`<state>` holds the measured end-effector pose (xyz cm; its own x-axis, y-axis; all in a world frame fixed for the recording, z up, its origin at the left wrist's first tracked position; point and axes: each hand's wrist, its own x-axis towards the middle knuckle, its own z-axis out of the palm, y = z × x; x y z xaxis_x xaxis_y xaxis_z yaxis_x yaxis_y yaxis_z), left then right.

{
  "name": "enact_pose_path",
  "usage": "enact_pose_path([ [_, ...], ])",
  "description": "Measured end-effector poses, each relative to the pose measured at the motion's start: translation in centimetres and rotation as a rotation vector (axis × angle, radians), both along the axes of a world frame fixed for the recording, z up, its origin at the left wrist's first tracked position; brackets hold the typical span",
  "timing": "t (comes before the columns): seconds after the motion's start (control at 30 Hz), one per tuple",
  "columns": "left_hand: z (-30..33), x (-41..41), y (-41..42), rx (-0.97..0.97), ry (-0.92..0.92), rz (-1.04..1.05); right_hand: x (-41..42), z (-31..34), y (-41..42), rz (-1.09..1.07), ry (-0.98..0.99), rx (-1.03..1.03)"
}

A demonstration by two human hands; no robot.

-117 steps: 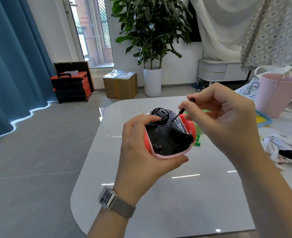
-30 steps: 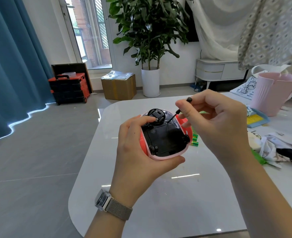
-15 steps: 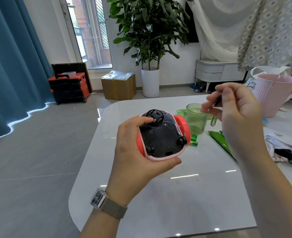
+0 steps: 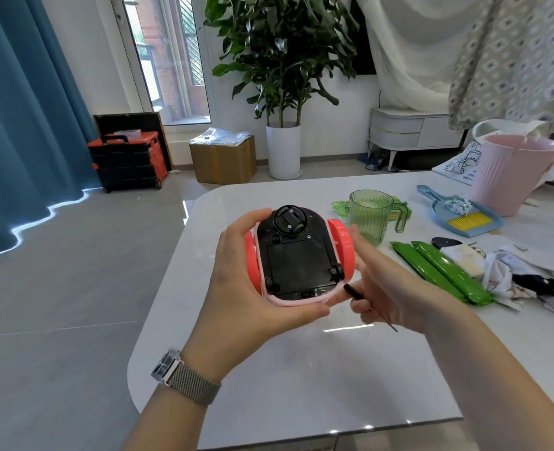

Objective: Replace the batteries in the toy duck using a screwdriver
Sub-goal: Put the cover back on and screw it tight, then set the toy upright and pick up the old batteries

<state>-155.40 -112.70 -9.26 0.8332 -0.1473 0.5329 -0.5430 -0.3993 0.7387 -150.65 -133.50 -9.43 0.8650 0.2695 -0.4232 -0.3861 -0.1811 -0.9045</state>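
Coral-red and pink plastic fills my left hand [image 4: 253, 288]: the round toy duck [image 4: 297, 258], turned belly-up so its black underside faces me, sits gripped between my curled fingers at its far left edge and my thumb under its near pink rim, raised above the glossy white bench [image 4: 301, 379]. My right hand [image 4: 389, 288] lies just beside the duck's right wheel, its fingers reaching forward along that side while it holds the thin black screwdriver [image 4: 368, 305] slantwise across the palm, thicker end next to the duck's near right corner. Beyond my right hand a translucent green ribbed cup [image 4: 371, 219] stands on the bench, with two long green packets [image 4: 441, 273] to its right.
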Motion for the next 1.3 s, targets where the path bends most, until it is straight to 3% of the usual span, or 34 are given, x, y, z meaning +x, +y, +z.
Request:
enact_pose_path([
  [0.13, -0.5, 0.0, -0.5, 0.050, 0.047, -0.032, 0.5, -0.5, 0.4, 0.070, 0.088, 0.195],
  [0.3, -1.3, -0.1, -0.9, 0.028, 0.338, -0.082, 0.4, -1.2, 0.0, 0.011, 0.043, 0.289],
  [0.4, -1.2, 0.0, -1.2, -0.269, 0.649, -0.196, 0.4, -2.1, 0.2, -0.002, -0.037, 0.215],
  [0.47, -1.1, 0.3, -1.2, -0.461, 0.790, -0.160, 0.3, -2.2, 0.6, 0.019, -0.073, 0.199],
  [0.63, -0.9, 0.8, -0.8, -0.613, 0.934, -0.031, -0.2, -2.3, 1.9, 0.044, -0.129, 0.190],
  [0.8, -1.4, 1.5, -0.2, -0.565, 0.914, -0.066, -0.1, -2.5, 2.5, 0.025, -0.194, 0.140],
  [1.03, -2.9, 1.8, -0.1, -0.414, 0.754, -0.141, 0.2, -2.8, 2.6, 0.083, -0.338, 0.026],
  [1.17, -3.3, 2.2, 0.0, -0.196, 0.542, -0.102, 0.2, -2.9, 1.9, 0.091, -0.417, -0.074],
  [1.3, -4.0, 2.9, -0.2, -0.015, 0.411, -0.099, 0.1, -2.9, 2.4, -0.032, -0.652, -0.227],
])
